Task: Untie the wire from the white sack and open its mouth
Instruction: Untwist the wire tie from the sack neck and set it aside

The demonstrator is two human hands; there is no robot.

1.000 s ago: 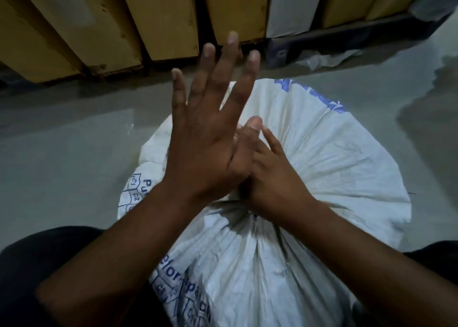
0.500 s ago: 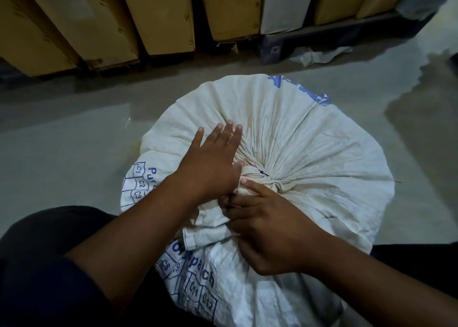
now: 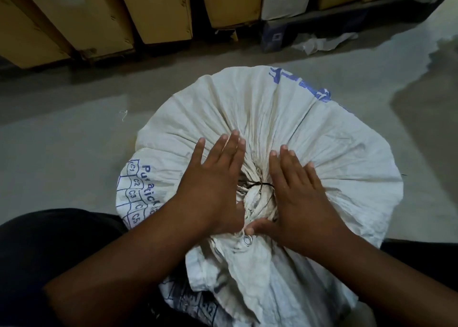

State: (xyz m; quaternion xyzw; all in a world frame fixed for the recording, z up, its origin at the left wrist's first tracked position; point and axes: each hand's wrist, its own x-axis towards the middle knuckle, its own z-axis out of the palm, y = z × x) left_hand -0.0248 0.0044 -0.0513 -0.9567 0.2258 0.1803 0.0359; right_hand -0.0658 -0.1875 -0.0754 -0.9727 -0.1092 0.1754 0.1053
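Since 0.5 s ago the right hand [image 3: 297, 198] has left the knot's near side & flattened at its right. Left hand [image 3: 215, 185] stays flat opposite, fingers straight, both pressing the white sack [image 3: 322, 133] on the floor [image 3: 74, 153]. Blue print: "Pur…", grid C1, C2, C3, C5. Dark wire [image 3: 260, 184] rings the gathered neck btwn them.

Dim, cool light is filling the scene, leaving the white sack [image 3: 285, 118] as the brightest surface. The floor [image 3: 62, 141] is giving off a dull sheen, darkening in a patch at far right. Shadow is swallowing the bottom corners. The cardboard boxes [image 3: 158, 9] are leaning and bowing toward the top edge, and fine detail is smearing softly.
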